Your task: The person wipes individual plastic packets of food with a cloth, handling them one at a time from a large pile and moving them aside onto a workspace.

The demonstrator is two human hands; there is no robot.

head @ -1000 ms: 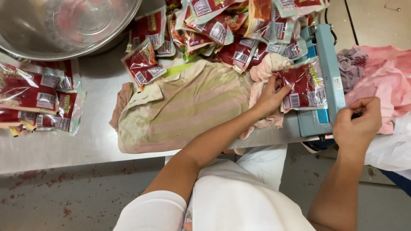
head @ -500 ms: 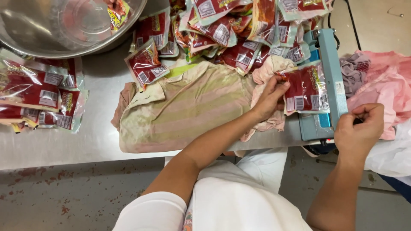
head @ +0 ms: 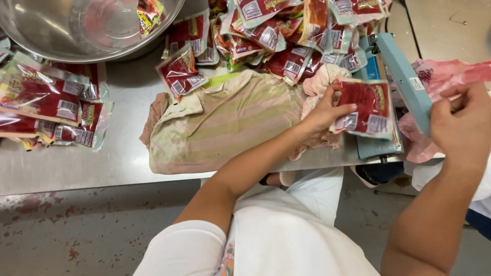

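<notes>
My left hand (head: pixel 323 111) pinches the left edge of a red filled pouch (head: pixel 367 106) and keeps it lying across the blue heat sealer (head: pixel 377 145) at the table's right end. The sealer's light blue arm (head: pixel 404 76) stands tilted up above the pouch. Fingers curled, my right hand (head: pixel 463 128) grips the near end of that arm. A crumpled pink rag (head: pixel 321 82) lies under my left hand.
A stained striped cloth (head: pixel 225 122) covers the steel table (head: pixel 102 174). A pile of red pouches (head: pixel 286 30) lies at the back, another stack (head: pixel 41 102) at the left. A steel bowl (head: pixel 76 30) stands top left. Pink cloth (head: pixel 445 71) lies right of the sealer.
The sealer's arm has come up from the pouch with my right hand on its end. My left hand still holds the pouch in the same place.
</notes>
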